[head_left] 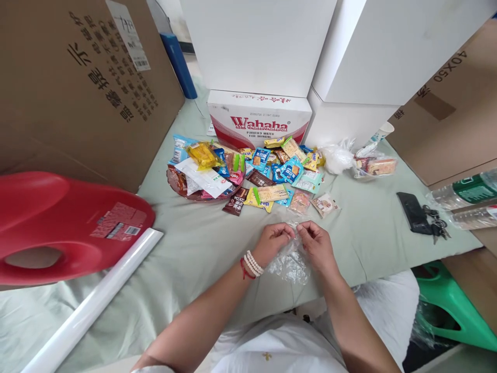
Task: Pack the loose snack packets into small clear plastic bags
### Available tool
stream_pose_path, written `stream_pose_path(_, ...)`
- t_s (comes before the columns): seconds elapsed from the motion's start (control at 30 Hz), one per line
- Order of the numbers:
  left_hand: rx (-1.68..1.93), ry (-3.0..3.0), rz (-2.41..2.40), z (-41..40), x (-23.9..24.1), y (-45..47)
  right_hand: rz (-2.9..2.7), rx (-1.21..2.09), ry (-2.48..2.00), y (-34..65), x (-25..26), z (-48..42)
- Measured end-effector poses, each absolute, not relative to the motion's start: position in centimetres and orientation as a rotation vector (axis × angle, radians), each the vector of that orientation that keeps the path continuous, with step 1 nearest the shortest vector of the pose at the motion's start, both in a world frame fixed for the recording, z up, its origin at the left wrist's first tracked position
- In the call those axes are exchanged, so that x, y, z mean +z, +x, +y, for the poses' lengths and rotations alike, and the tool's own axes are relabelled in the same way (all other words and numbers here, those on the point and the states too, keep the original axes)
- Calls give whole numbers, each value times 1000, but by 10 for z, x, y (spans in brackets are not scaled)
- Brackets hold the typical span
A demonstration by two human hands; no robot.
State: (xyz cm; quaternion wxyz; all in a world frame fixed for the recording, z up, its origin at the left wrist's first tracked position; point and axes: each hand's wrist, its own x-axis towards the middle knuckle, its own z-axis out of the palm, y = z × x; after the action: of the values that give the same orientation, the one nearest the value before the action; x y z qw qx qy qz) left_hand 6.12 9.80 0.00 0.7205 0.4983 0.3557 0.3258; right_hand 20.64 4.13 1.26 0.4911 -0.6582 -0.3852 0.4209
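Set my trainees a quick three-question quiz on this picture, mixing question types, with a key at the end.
1. True or false: the left hand and the right hand both touch the clear plastic bag.
2. Fill in: the white beaded bracelet is worn on the person's ____ wrist.
3. Which word is printed large in red on the red-and-white box behind the snack packets? A) Purified B) Wahaha C) Drinking

Key: 1 true; 2 left; 3 B.

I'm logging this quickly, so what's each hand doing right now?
Left hand: closed, pinching the clear plastic bag near its upper edge.
Right hand: closed, pinching the same bag beside the left.
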Motion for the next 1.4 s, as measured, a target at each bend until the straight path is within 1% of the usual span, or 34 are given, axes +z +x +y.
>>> stream_pose_path(0.2,889,779,974,109,-2,63,-1234,694,-1609,206,18,31)
stream_pose_path(0.37,927,716,895,114,-1,59,-1427,643,-1566,208,14,22)
stream_pose_path(0.5,952,669,845,116,2,56,-1327,644,-1691,216,16,18)
stream_pose_path(0.6,938,677,811,116,4,55,-1179,445,-1745,217,30,20)
stream_pose_path(0.67,921,699,797,115,5,55,-1214,352,-1722,214,39,25)
stream_pose_path(0.73,902,722,794,114,5,55,-1352,372,-1682,208,44,33)
stream_pose_path(0.83,908,736,803,113,4,55,-1522,490,-1625,200,40,44)
stream_pose_path(0.93,932,754,797,113,4,56,-1491,528,-1633,198,32,48)
stream_pose_path(1.07,1062,753,767,114,7,55,-1478,608,-1589,203,32,42)
stream_pose_path(1.13,1055,702,695,114,10,54,-1372,597,-1611,210,34,40)
stream_pose_path(1.23,939,562,555,113,13,50,-1089,504,-1713,226,31,42)
stream_pose_path(1.27,910,530,520,113,13,49,-1035,520,-1722,232,30,44)
stream_pose_path(1.33,872,502,476,114,12,47,-998,668,-1679,242,27,48)
stream_pose_path(1.4,839,496,456,115,10,44,-973,886,-1598,249,25,52)
